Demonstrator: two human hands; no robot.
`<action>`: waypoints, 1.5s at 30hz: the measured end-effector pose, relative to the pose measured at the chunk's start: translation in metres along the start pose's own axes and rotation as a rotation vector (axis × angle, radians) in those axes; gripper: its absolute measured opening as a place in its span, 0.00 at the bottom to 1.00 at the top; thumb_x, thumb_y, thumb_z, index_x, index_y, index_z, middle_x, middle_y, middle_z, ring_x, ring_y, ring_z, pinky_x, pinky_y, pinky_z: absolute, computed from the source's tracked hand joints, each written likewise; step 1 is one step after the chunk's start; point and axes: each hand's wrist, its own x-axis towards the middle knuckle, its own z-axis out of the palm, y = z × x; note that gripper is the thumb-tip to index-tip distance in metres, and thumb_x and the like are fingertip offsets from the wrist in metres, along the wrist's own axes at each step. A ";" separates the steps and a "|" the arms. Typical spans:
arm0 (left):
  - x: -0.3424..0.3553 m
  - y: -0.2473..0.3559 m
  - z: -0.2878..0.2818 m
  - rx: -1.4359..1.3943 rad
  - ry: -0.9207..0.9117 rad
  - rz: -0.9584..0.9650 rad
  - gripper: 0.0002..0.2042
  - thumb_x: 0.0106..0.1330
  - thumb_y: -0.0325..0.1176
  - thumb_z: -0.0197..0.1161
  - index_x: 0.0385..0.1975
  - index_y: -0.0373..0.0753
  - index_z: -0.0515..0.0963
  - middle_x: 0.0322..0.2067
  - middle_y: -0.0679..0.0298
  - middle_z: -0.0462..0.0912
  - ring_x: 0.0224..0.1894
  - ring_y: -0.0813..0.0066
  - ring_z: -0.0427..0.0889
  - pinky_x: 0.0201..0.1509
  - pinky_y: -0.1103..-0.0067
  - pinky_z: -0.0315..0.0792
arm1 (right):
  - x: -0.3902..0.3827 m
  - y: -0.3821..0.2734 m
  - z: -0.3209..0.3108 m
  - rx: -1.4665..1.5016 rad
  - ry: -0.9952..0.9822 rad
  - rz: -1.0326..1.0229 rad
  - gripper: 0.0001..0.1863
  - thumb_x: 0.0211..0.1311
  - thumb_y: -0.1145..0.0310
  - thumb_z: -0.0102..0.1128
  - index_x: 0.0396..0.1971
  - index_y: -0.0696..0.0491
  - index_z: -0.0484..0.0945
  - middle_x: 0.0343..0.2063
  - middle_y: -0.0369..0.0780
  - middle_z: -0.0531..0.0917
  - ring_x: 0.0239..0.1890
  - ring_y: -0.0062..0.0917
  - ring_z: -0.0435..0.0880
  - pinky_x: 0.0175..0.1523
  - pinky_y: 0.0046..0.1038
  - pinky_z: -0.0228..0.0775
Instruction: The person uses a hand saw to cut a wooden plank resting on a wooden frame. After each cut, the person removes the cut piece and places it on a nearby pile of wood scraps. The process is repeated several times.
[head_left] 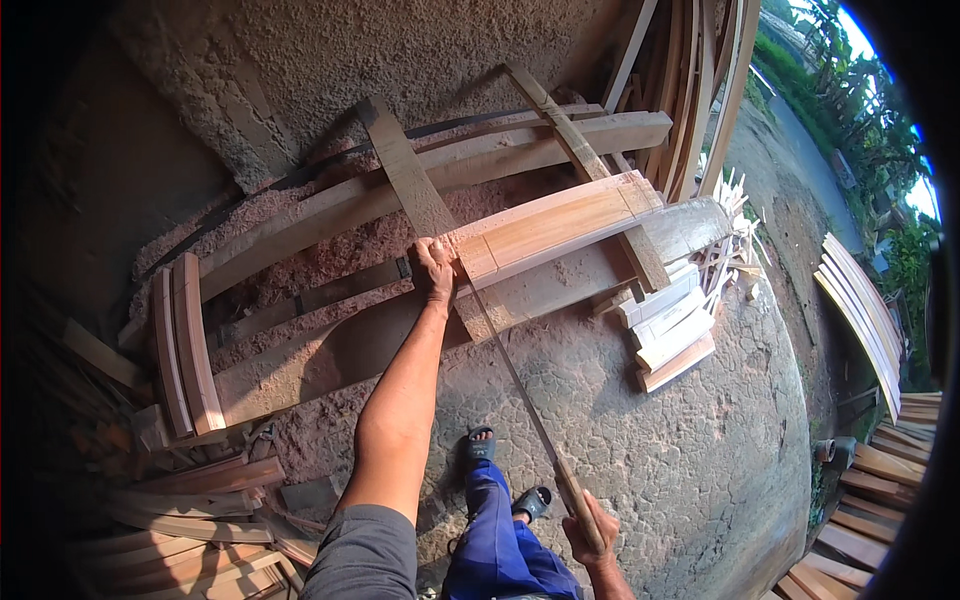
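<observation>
A pale reddish wooden board with pencil lines across its face lies over the crosspieces of a low timber frame. My left hand is closed on the board's near left end. In my right hand, low in the view, is the wooden handle of a long, narrow handsaw. Its thin blade slants up and left to the board's end, right beside my left hand. Whether the teeth are in the wood, I cannot tell.
The timber frame holds sawdust between its beams. Two short boards rest on its left end. Cut blocks and offcuts lie at right on cracked concrete. Long planks lean on the wall. My sandalled feet are below.
</observation>
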 end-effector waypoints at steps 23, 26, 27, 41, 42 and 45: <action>0.023 0.193 -0.056 0.316 -1.085 0.110 0.53 0.36 0.41 0.81 0.70 0.40 0.62 0.55 0.48 0.75 0.59 0.51 0.74 0.64 0.63 0.69 | -0.087 -0.012 -0.085 0.349 0.722 0.842 0.33 0.54 0.70 0.68 0.63 0.60 0.73 0.26 0.36 0.82 0.21 0.15 0.77 0.26 0.20 0.71; -0.020 0.267 -0.088 -0.324 -1.301 -0.560 0.46 0.46 0.36 0.74 0.69 0.33 0.62 0.49 0.59 0.78 0.49 0.69 0.79 0.54 0.75 0.74 | -0.108 0.006 -0.091 0.377 0.710 1.045 0.34 0.51 0.64 0.66 0.60 0.63 0.75 0.37 0.40 0.84 0.36 0.20 0.81 0.44 0.22 0.74; -0.039 0.278 -0.103 -0.349 -1.304 -0.579 0.47 0.44 0.38 0.75 0.69 0.33 0.62 0.51 0.59 0.77 0.51 0.69 0.78 0.56 0.74 0.73 | -0.114 0.018 -0.089 0.365 0.755 1.029 0.34 0.51 0.65 0.66 0.60 0.63 0.75 0.40 0.42 0.84 0.40 0.21 0.81 0.48 0.23 0.73; -0.331 0.277 -0.090 -0.065 -1.702 -1.284 0.30 0.60 0.34 0.69 0.63 0.34 0.70 0.44 0.64 0.81 0.44 0.75 0.81 0.49 0.77 0.75 | -0.222 0.164 -0.132 0.659 1.139 1.146 0.30 0.53 0.73 0.64 0.59 0.62 0.76 0.40 0.38 0.83 0.38 0.20 0.80 0.45 0.23 0.72; -0.344 0.278 -0.071 -0.033 -1.699 -1.418 0.28 0.60 0.35 0.69 0.60 0.35 0.71 0.41 0.64 0.81 0.40 0.75 0.81 0.44 0.76 0.76 | -0.234 0.171 -0.131 0.690 1.155 1.164 0.30 0.53 0.74 0.64 0.60 0.62 0.75 0.38 0.38 0.82 0.35 0.20 0.78 0.41 0.23 0.70; -0.389 0.256 -0.007 0.142 -1.760 -1.560 0.23 0.58 0.41 0.73 0.49 0.38 0.76 0.34 0.63 0.82 0.34 0.71 0.82 0.36 0.71 0.78 | -0.264 0.186 -0.124 0.672 1.239 1.164 0.31 0.55 0.77 0.61 0.63 0.59 0.73 0.25 0.36 0.78 0.16 0.18 0.70 0.20 0.24 0.62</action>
